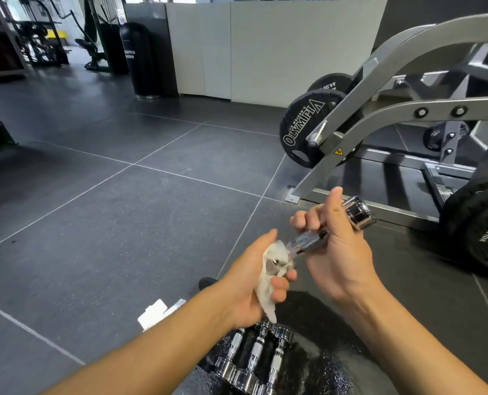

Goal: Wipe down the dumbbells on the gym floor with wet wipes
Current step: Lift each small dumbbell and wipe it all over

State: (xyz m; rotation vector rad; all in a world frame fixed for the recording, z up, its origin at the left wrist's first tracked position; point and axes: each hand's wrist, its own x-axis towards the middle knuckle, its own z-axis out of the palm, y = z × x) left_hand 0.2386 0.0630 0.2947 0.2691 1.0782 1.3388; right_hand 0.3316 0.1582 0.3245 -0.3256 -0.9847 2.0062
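Note:
My right hand grips the knurled handle of a small chrome dumbbell, held up in the air with its far head sticking out past my fingers. My left hand holds a crumpled white wet wipe wrapped around the dumbbell's near head, which is mostly hidden by the wipe. Below my wrists, three more chrome dumbbells lie side by side on the dark floor.
A white pack or sheet lies on the floor left of my left forearm. A grey plate-loaded machine with black Olympia weight plates stands at the right. A large black plate stands near right. Dark tiled floor stretches left.

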